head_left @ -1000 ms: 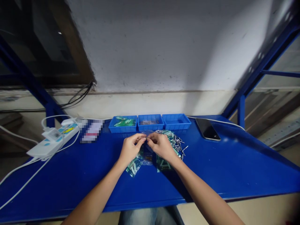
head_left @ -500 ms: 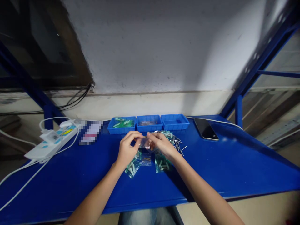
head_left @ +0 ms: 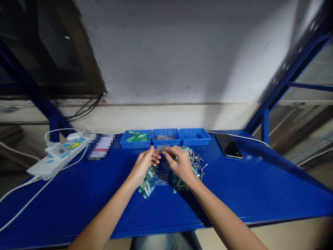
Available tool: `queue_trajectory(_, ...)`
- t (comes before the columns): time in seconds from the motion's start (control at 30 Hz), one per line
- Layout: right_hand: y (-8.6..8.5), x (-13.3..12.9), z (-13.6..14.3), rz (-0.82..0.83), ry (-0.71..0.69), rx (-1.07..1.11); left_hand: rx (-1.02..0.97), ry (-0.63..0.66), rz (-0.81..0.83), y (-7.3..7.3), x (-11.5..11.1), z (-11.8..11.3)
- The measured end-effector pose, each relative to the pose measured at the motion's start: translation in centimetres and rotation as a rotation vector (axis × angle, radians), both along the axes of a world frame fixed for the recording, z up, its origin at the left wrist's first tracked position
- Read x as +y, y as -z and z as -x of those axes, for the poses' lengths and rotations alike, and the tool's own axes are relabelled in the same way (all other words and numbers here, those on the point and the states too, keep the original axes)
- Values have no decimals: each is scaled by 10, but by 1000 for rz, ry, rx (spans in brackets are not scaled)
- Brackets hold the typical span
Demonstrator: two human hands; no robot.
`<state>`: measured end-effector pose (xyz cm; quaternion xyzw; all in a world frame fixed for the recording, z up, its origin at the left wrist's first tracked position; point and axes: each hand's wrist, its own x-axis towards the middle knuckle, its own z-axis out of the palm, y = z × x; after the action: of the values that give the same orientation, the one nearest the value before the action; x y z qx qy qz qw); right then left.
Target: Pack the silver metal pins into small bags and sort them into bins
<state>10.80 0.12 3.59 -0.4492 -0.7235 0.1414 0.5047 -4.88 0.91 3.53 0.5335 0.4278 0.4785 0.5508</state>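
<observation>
The printed sheet (head_left: 102, 144) at left is pixelated and its text unreadable; markings on the power strip (head_left: 48, 163) are too small to read. Both forearms extend forward over the table (head_left: 101, 198), the hands meeting before the blue trays (head_left: 166, 142). The right hand (head_left: 180, 161) pinches a small clear bag (head_left: 159, 148) between thumb and fingers. The left hand (head_left: 144, 163), fingers loosely curled, is at the bag's other end; whether it grips cannot be told.
</observation>
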Motion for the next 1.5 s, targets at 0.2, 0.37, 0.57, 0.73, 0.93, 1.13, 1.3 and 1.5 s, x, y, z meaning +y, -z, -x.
queue_trajectory(0.2, 0, 1, 1, -32, -27, 33, 178, -395, -453, -21, 3, 4)
queue_trajectory(0.37, 3, 15, -17, -13, 177, 132, 556, -558, -865, -62, 25, -3)
queue_trajectory(0.57, 9, 28, -34, 6, 280, 217, 1011, -36, -737, -22, 29, -14)
queue_trajectory(0.73, 7, 25, -30, 44, 248, 150, 1202, 92, -513, 16, 8, -15)
queue_trajectory(0.93, 10, 22, -23, 93, 152, -1, 1079, 106, -355, 19, 17, -12)
queue_trajectory(1.13, 16, 23, -17, 186, 77, -107, 446, 27, -216, 20, 30, -6)
queue_trajectory(1.3, 14, 23, -13, 231, -84, -51, 248, 136, -139, 7, 26, -6)
queue_trajectory(1.5, 17, 25, -13, 330, -108, 124, 199, 110, -69, 4, 23, -7)
